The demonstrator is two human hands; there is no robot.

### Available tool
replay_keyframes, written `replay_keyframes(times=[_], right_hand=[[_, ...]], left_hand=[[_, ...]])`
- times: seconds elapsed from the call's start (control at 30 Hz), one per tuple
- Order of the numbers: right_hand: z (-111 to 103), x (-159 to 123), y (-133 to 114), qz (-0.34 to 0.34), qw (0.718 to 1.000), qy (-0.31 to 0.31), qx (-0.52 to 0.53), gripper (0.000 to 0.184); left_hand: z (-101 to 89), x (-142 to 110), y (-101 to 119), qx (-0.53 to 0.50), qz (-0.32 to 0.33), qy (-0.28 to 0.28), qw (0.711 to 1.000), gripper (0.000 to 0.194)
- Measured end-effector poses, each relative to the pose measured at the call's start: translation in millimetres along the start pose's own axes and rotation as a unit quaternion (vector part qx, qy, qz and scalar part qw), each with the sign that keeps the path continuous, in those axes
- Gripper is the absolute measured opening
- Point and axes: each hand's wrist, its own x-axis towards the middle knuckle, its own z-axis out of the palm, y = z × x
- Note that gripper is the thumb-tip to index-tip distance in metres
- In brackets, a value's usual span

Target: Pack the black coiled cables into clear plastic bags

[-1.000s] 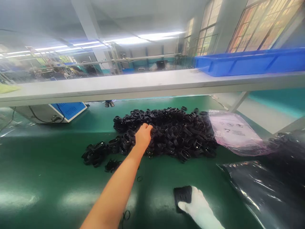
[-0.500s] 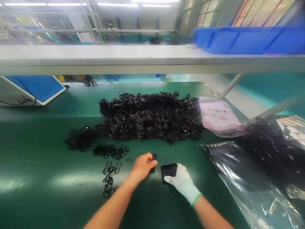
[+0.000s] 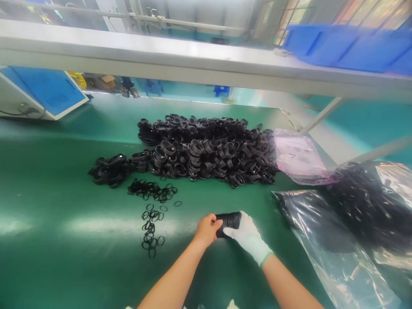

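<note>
A stack of black rings [image 3: 230, 221], ribbed along its side, lies sideways between my two hands just above the green table. My right hand [image 3: 249, 236], in a white glove with a green cuff, is closed around the right end of the stack. My bare left hand [image 3: 206, 230] pinches the left end, thumb in front. The fingers behind the stack are hidden. To the left, small thin black rings [image 3: 152, 231] lie scattered on the table, with a denser cluster of rings [image 3: 151, 190] above them.
A long heap of bundled black rings [image 3: 206, 150] spans the table beyond my hands. On the right lie a pinkish plastic bag [image 3: 298, 156] and clear bags with black contents [image 3: 322, 223]. A white shelf [image 3: 161, 56] crosses above, carrying a blue bin [image 3: 347, 47].
My left hand has moved right, bringing the small black piece it held against the left end of the right hand's stack. The camera view has tilted.
</note>
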Motion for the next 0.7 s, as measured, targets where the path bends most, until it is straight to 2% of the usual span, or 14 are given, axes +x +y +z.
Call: replay_keyframes(times=[0.1, 0.17, 0.33, 0.43, 0.5, 0.6, 0.63, 0.7], right_hand=[[3.5, -4.7, -6.5, 0.024, 0.999, 0.027, -0.018, 0.095], [3.7, -6.5, -8.7, 0.031, 0.999, 0.035, -0.022, 0.100], [-9.2, -6.6, -4.8, -0.032, 0.998, 0.015, -0.043, 0.080], [-16.6, -4.2, -2.4, -0.060, 0.997, -0.003, -0.053, 0.072], [-17.9, -2.2, -1.7, -0.066, 0.996, -0.010, -0.055, 0.071], [-16.6, 0.1, -1.0, -0.074, 0.995, -0.011, -0.061, 0.070], [-15.9, 0.5, -0.7, -0.075, 0.995, -0.010, -0.063, 0.071], [-14.5, 0.8, 0.0, -0.075, 0.995, -0.007, -0.063, 0.071]], left_hand=[[1.9, 0.4, 0.6, -0.013, -0.005, -0.006, 1.000, 0.022], [6.2, -0.1, 1.4, -0.020, -0.013, -0.008, 1.000, 0.022], [20.6, -8.7, -0.5, -0.033, -0.041, 0.017, 0.998, 0.023], [16.4, -25.0, -1.1, -0.032, -0.051, 0.044, 0.997, 0.026], [10.1, -38.9, 0.9, 0.019, -0.020, 0.076, 0.997, 0.040], [6.3, -51.8, 6.2, 0.157, 0.063, 0.094, 0.981, 0.086], [7.2, -52.2, 7.5, 0.191, 0.081, 0.086, 0.974, 0.091], [10.8, -48.5, 8.1, 0.213, 0.093, 0.072, 0.970, 0.090]])
